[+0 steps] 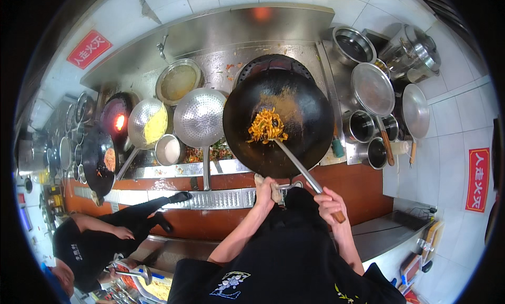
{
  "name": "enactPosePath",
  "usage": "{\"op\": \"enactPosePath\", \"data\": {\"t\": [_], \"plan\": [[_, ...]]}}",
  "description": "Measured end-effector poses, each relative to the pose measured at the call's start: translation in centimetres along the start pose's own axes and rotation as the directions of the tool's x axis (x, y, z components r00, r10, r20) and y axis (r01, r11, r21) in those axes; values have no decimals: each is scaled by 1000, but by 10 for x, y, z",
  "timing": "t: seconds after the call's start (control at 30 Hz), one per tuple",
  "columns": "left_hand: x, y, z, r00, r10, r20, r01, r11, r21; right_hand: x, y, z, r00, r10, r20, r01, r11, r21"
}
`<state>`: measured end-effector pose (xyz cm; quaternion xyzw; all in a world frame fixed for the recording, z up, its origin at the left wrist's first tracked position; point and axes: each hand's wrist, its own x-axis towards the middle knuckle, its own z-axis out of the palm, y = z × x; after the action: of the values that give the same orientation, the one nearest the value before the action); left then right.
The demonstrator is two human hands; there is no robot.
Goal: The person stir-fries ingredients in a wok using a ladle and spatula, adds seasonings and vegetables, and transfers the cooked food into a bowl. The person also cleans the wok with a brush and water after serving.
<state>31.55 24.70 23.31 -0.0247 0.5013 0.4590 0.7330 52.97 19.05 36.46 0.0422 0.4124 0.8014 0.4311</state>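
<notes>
A large black wok (311, 106) lies before me, its back edge over a round burner ring (292, 61). Brown sauced food strips (268, 124) sit in a heap left of the wok's middle. My left hand (267, 191) grips a beige cloth (275, 193) at the wok's near edge; the part of the wok under the cloth is hidden. My right hand (331, 205) is closed round the wooden-ended handle of a long metal cooking utensil (298, 166). Its head rests in the wok at the food, mostly covered by it.
Left of the wok are a perforated metal strainer (200, 116), another strainer (136, 118) holding yellow shreds, and a metal pot (168, 150). Mesh strainer (373, 89) and pots stand right. A co-worker (94, 241) holds a ladle (146, 275) at lower left, near another wok (96, 158).
</notes>
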Motion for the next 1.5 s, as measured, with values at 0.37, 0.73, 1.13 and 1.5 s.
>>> {"op": "enactPosePath", "data": {"t": [0.37, 0.73, 1.13, 1.5], "plan": [[-38, -15, -35, 951, -308, 16, 203, 665, 718, -120, 29, -49, 974, -36, 224, 40, 999, -16], [11, -123, -82, 880, -475, -1, 96, 177, 980, -318, 48, -210, 804, -331, 495, 401, 915, -40], [-14, -208, -26, 779, -627, 8, -347, -420, 839, -487, 175, -351, 5, -944, 329, 716, 233, 658], [56, -229, 21, 787, -603, 132, -532, -553, 641, -606, 122, -436, -379, -924, 56, 846, -322, 424]]}}
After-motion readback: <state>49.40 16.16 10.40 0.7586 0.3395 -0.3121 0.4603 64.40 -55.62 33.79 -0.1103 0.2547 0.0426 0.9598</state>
